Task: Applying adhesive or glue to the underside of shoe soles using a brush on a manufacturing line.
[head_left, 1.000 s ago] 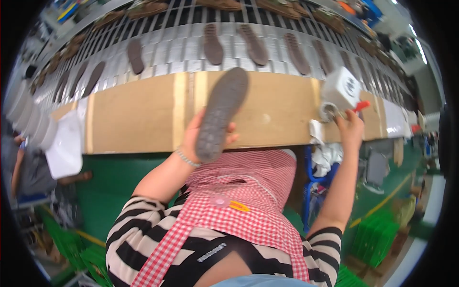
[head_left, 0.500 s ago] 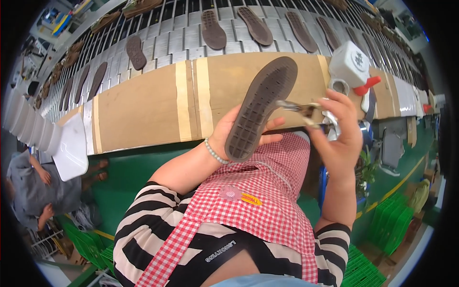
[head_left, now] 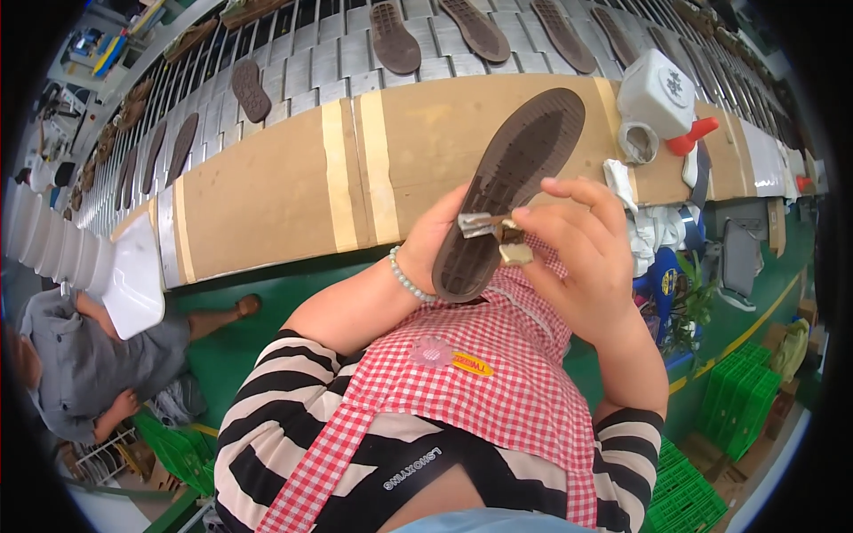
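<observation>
My left hand [head_left: 434, 233] holds a dark brown shoe sole [head_left: 531, 142] slantwise above the front of the bench, its gridded inner side facing up. Most of the left fingers are hidden behind the sole. Between the thumb and fingers of my right hand [head_left: 582, 258] is a small tool [head_left: 480, 225] with a flat silver metal end and brown and pale yellow parts; its exact kind is unclear. That metal end lies over the gridded middle of the sole, seemingly touching it.
Tape-striped cardboard [head_left: 267, 178] covers the bench. Several soles, one a brown sole [head_left: 395, 40], lie on the metal slat conveyor behind it. At right stand a white plastic container [head_left: 656, 93], a small cup [head_left: 638, 142] and a red-handled item [head_left: 693, 136]. A person in grey [head_left: 98, 355] sits at left.
My right hand has moved left and down, bringing the tool's metal end over the sole's middle. The sole has shifted slightly right. At left, the person in grey has moved.
</observation>
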Demonstrator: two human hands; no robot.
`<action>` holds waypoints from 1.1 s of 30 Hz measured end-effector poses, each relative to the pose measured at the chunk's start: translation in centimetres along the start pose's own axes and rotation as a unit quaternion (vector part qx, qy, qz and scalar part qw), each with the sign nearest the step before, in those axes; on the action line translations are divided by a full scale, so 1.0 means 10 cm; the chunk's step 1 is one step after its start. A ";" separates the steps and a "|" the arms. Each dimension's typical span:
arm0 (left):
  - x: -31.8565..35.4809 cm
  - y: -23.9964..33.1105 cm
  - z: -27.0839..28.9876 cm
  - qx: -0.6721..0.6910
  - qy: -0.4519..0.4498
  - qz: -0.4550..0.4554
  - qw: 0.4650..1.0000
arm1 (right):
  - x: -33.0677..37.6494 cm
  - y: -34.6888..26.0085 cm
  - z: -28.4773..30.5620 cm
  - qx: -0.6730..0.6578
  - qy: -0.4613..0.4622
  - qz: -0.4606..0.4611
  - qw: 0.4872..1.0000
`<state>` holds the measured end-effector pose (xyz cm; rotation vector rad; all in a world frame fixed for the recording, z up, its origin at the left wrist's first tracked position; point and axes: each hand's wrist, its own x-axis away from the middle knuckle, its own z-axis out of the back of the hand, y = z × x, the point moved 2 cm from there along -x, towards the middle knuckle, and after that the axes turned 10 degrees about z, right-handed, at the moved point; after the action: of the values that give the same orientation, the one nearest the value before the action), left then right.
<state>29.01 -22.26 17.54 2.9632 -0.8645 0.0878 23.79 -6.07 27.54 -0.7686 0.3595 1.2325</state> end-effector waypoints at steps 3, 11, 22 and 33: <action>-0.01 -0.01 -0.05 0.011 0.066 0.001 0.998 | 0.03 -0.13 -0.02 -0.020 -0.031 0.018 0.999; -0.05 -0.05 -0.19 0.090 -0.012 0.011 0.996 | 0.03 -0.21 0.07 -0.052 -0.064 0.031 0.996; -0.06 -0.10 -0.11 0.052 0.061 0.038 0.996 | 0.02 -0.32 0.13 -0.051 -0.112 0.060 0.991; -0.06 -0.17 -0.28 0.097 -0.013 0.119 0.988 | -0.12 -0.32 0.44 0.007 -0.207 0.067 0.976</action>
<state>29.36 -20.31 20.24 3.0265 -1.2795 0.1526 25.74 -4.25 32.50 -0.4630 0.0793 1.4787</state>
